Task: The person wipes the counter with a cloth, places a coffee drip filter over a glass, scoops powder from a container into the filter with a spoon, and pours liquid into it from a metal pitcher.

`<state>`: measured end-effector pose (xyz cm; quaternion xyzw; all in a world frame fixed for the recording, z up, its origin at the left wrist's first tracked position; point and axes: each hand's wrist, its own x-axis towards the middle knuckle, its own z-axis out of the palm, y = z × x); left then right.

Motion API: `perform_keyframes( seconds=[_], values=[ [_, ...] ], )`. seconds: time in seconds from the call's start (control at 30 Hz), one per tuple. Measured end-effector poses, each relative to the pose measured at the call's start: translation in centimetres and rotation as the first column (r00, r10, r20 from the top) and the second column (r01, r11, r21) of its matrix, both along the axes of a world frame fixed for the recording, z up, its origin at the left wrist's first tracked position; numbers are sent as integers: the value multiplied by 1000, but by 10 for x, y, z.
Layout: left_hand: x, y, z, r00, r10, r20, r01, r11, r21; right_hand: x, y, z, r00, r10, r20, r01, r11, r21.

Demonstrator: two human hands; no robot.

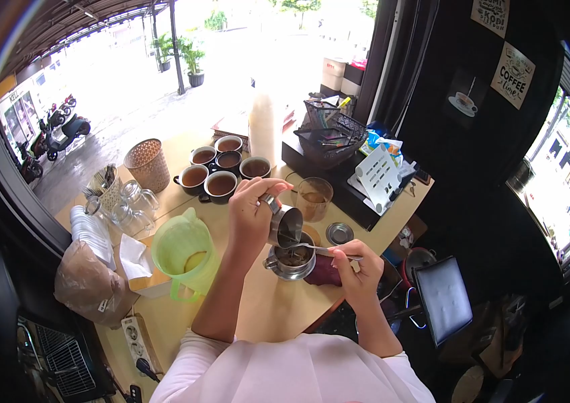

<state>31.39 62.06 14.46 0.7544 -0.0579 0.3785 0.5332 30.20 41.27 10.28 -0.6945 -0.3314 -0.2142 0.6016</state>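
Observation:
My left hand [251, 207] is closed on the handle of a small metal cup [287, 226], tilted with its mouth toward a metal pot [293, 273]. Between the thumb and fingers of my right hand [360, 270] is a spoon [320, 250], whose bowl end reaches over the pot's opening, close to the cup's rim. Something dark shows inside the pot, but I cannot make out what. A dark reddish cloth [324, 270] lies right of the pot. Just beyond stand a round metal lid [340, 233] and a clear glass [314, 200] with brownish contents.
Several dark cups [220, 183] of brown liquid stand at the back. Leftward are a green pitcher [183, 250], glass mugs [132, 213], a woven basket [148, 165] and a power strip [138, 341]. A black box [348, 183] with a pen basket borders the right.

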Motion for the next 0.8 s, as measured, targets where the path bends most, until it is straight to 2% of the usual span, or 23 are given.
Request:
perform_keyframes(
  seconds=[0.17,0.27,0.37,0.47,0.57,0.67,0.8],
  values=[
    [-3,-1,3,1000,-6,-16,6,1000,13,-4,0,6,998,41,-49,-42,999,-20],
    [-4,-1,3,1000,-2,-14,3,1000,25,1,1,-1,999,-11,42,9,999,39],
    [-2,-1,2,1000,-3,-1,3,999,38,-4,2,8,1000,16,12,-16,999,-38],
    [-1,0,1,1000,-7,27,6,999,46,-3,0,2,1000,17,-9,-17,1000,22],
    [-3,0,2,1000,2,31,-5,996,84,0,1,2,999,-7,51,7,1000,-1],
    [-2,-1,2,1000,-7,28,5,998,69,-3,2,5,999,33,36,-32,999,-18],
    [-2,-1,1,1000,-10,27,9,999,51,-1,0,1,999,-13,38,13,1000,-3]
  ],
)
